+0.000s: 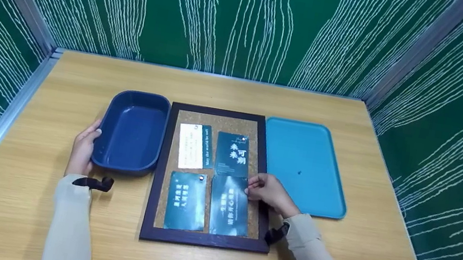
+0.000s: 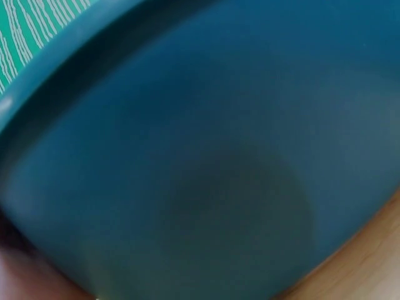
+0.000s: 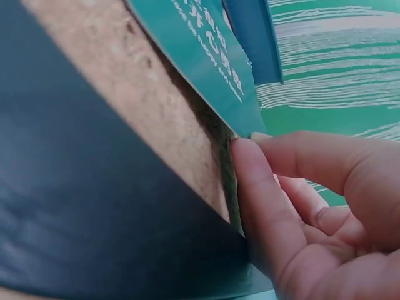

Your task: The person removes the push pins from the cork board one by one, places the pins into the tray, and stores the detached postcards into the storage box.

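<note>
A framed cork board (image 1: 203, 240) with a dark frame lies on the table and bears several printed cards. At its lower right is a green card (image 1: 229, 209) with white writing. My right hand (image 1: 270, 193) pinches the upper right corner of this card between thumb and finger. In the right wrist view the green card's (image 3: 200, 56) near edge stands a little off the cork (image 3: 144, 94). Left of the board, my left hand (image 1: 83, 150) grips the near-left rim of a deep blue tub (image 1: 132, 132). The tub's outer wall (image 2: 250, 125) fills the left wrist view.
A light blue tray (image 1: 302, 156) lies flat against the board's right side. The other cards are a white and green card (image 1: 193, 147), a green card (image 1: 232, 153) above the pinched one, and a green card (image 1: 186, 202) at lower left. Green patterned walls (image 1: 259, 21) enclose the table.
</note>
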Demonstrator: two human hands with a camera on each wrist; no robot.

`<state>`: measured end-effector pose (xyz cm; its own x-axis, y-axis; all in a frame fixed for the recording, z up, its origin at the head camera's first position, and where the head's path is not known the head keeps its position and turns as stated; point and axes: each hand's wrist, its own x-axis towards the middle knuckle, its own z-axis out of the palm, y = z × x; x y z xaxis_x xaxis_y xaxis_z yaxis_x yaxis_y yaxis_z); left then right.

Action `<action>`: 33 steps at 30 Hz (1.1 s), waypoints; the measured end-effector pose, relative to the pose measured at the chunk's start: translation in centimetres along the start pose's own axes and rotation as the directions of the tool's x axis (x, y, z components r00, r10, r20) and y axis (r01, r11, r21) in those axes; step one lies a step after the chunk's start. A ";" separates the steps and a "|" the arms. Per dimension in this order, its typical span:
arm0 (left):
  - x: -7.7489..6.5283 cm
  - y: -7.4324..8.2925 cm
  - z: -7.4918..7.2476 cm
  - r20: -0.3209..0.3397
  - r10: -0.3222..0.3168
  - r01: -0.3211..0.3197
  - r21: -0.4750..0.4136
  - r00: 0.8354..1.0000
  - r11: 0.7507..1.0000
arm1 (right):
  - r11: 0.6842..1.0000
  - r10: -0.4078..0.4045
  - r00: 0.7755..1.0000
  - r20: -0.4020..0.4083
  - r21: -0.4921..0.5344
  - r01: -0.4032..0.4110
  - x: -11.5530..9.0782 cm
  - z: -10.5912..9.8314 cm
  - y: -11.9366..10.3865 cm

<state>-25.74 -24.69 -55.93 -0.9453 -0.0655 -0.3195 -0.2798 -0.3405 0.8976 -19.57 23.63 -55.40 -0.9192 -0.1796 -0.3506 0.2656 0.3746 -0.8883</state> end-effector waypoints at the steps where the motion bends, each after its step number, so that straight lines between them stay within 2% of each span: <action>1: 0.0 0.0 0.0 -0.004 -0.001 0.001 0.007 1.000 1.000 | 1.000 0.004 1.000 0.010 0.023 -0.004 0.0 -0.1 0.0; 8: 0.1 -0.2 -0.1 -0.011 0.012 -0.011 0.046 1.000 0.999 | 0.993 0.019 0.997 0.073 0.112 -0.027 0.2 -0.6 -0.2; 16: 0.0 -0.4 -0.1 -0.014 0.003 -0.002 0.052 1.000 0.999 | 0.996 0.061 0.997 0.053 0.061 -0.064 1.0 -1.5 -1.1; 21: 0.1 -0.2 0.0 -0.007 0.001 -0.001 0.032 1.000 0.999 | 0.994 0.080 0.996 0.035 0.066 -0.083 0.9 -1.9 -2.3; 29: 0.0 -0.2 0.1 -0.017 0.013 -0.011 0.062 1.000 0.998 | 0.985 0.048 0.997 0.057 0.163 -0.056 1.6 -2.3 -3.3; 33: 0.1 -0.2 0.0 -0.017 0.028 -0.026 0.065 0.999 0.998 | 0.983 0.028 0.998 0.061 0.178 -0.039 2.2 -2.4 -4.0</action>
<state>-25.80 -24.59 -56.15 -0.9497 -0.0907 -0.2997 -0.2651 -0.2766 0.9237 -23.31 23.88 -51.86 -0.8918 -0.2240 -0.3931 0.3486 0.2138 -0.9126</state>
